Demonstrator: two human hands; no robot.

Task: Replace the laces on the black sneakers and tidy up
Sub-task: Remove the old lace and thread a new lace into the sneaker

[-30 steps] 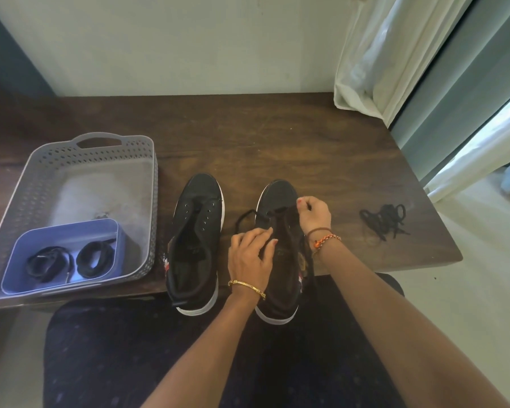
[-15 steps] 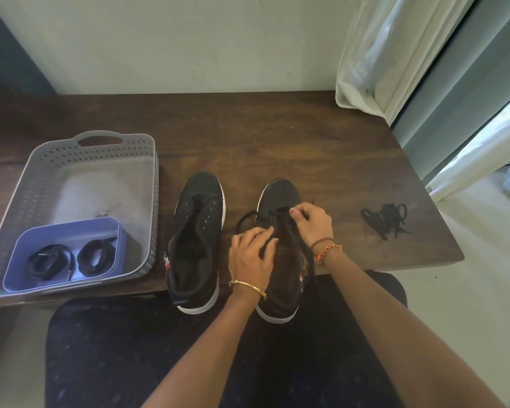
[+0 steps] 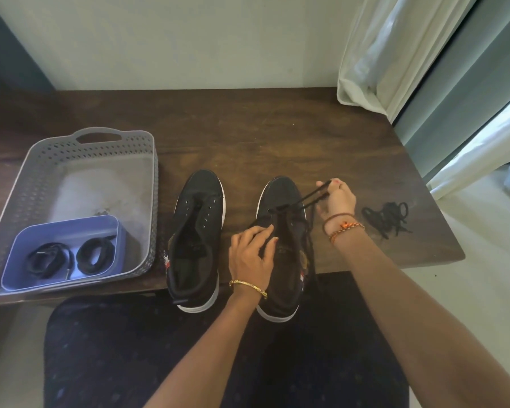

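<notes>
Right hand (image 3: 334, 198) pinches the black lace (image 3: 304, 200) in its fingers, drawn taut from the right sneaker (image 3: 280, 245) on the counter (image 3: 248, 136); left hand (image 3: 252, 254), fingers loosely spread, steadies the shoe. Likely faults — uneven lace ends, or the sneaker sliding off the near edge if the pull outruns that hold

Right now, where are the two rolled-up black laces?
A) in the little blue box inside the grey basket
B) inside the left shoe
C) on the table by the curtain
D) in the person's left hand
A: the two rolled laces lie in the blue box, which sits inside the grey basket.
</notes>
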